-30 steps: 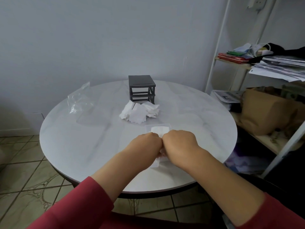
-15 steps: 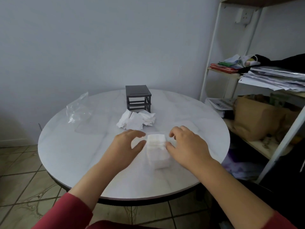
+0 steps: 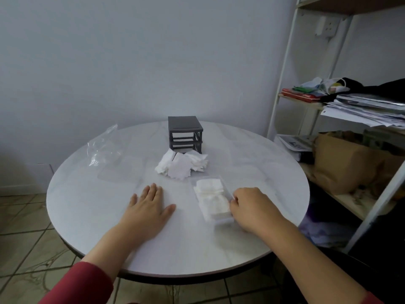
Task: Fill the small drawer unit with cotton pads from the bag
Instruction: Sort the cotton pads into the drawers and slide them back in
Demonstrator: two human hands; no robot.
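While left hand (image 3: 151,205) lies spread flat, right hand (image 3: 249,207) grips pad-filled drawer (image 3: 222,220), set between both hands

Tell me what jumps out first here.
A clear drawer packed with white cotton pads sits near the table's front edge, right hand gripping its side. Behind it, a loose pad pile lies before the dark drawer frame, whose slots look empty. Left hand lies flat alongside.
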